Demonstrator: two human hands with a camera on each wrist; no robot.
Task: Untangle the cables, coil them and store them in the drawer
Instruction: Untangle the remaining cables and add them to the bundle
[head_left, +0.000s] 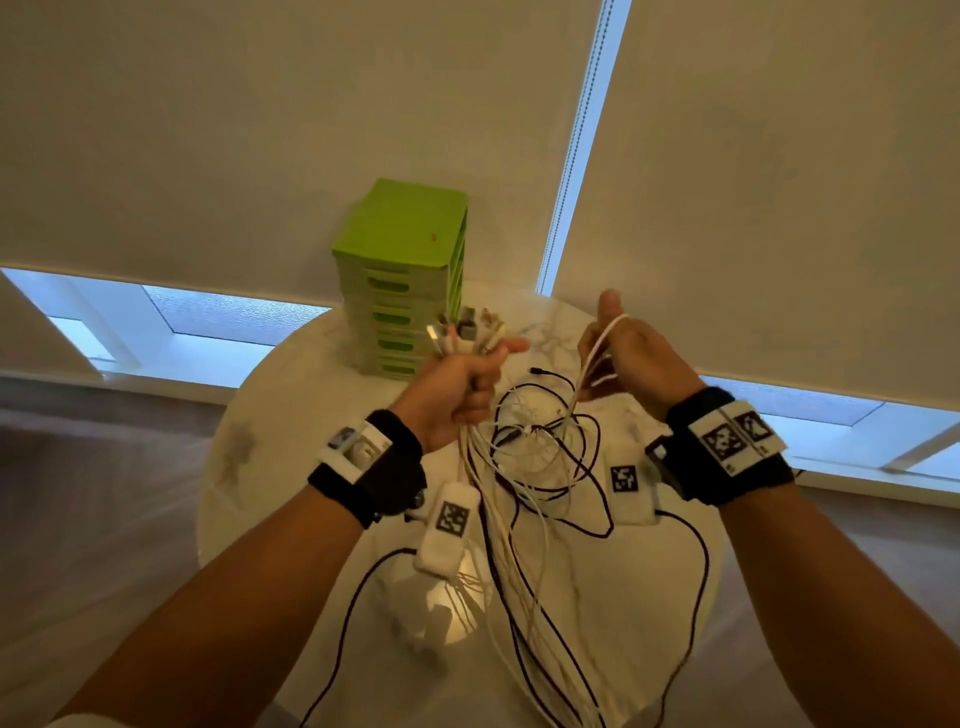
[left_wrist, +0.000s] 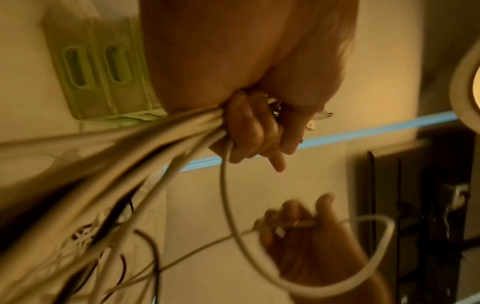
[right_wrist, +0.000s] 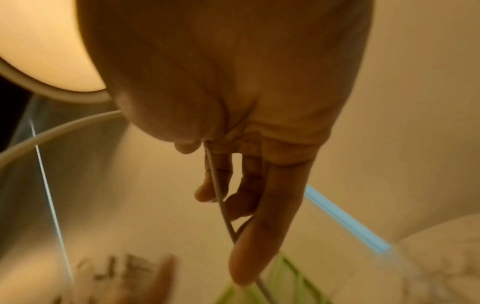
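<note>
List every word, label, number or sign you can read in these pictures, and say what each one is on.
No readable text in any view.
Left wristband: a white label, too blurred to read.
Right wristband: two square black-and-white code markers, plus tiny marks too small to read.
Two white pads hanging from the wrists: one code marker each, no words.
Green drawer unit: one small red speck, no lettering.

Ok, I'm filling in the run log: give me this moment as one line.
phase: untangling | left hand: grips cable bundle by plug ends | right hand: holds one white cable | green drawer unit: shut
</note>
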